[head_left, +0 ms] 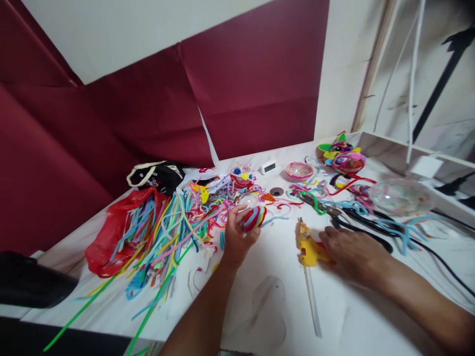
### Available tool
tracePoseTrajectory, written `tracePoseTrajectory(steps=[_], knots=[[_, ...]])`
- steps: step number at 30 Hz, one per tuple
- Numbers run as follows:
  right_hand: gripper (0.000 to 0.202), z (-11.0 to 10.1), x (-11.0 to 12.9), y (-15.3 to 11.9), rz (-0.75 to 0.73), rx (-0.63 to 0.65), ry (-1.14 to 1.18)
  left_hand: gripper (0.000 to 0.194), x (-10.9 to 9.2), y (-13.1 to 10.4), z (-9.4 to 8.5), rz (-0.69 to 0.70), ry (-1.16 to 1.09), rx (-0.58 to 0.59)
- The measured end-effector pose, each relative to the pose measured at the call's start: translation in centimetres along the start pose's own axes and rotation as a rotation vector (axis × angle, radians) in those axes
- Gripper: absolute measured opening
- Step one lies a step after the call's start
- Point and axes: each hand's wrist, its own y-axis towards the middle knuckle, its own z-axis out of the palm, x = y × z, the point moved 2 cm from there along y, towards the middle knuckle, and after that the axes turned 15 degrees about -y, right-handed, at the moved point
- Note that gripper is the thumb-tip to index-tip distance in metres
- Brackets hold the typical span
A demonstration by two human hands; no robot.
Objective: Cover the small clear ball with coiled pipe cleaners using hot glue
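Observation:
My left hand is closed around a small ball striped with red, blue and yellow pipe cleaners, fingers behind it and thumb at the near side. A clear plastic dome stands just beyond those fingers. On the right, my right hand is curled round the handle of a yellow hot glue gun, whose nozzle points away from me. From its rear end a clear glue stick sticks out toward me. The fingertips on the handle are partly hidden.
Many loose pipe cleaners spill from a red plastic bag at left. Black-handled pliers and a black cable lie at right. Behind them are a clear bowl, decorated figures and a large clear dome.

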Motion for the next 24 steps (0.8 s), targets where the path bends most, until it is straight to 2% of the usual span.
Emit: tracePoseTrajectory(steps=[5, 10, 15, 20, 24], knots=[[0.041, 0.1, 0.5, 0.3, 0.002, -0.023, 0.033, 0.060, 0.2, -0.1, 0.0, -0.001, 0.003, 0.025], [0.043, 0.1, 1.0, 0.5, -0.004, -0.044, 0.063, 0.058, -0.4, -0.3, 0.5, -0.021, -0.004, 0.001], [0.036, -0.2, 0.0, -0.1, -0.009, -0.165, 0.121, 0.055, -0.9, -0.3, 0.9, -0.059, -0.056, -0.043], [0.024, -1.4, -2.0, -1.8, -0.078, -0.448, 0.406, 0.053, -0.9, -0.2, 1.0, -0.085, -0.067, -0.072], [0.028, -1.5, -3.5, -2.9, -0.067, -0.479, 0.723, 0.056, -0.3, -0.1, 0.6, -0.045, -0.062, -0.045]])
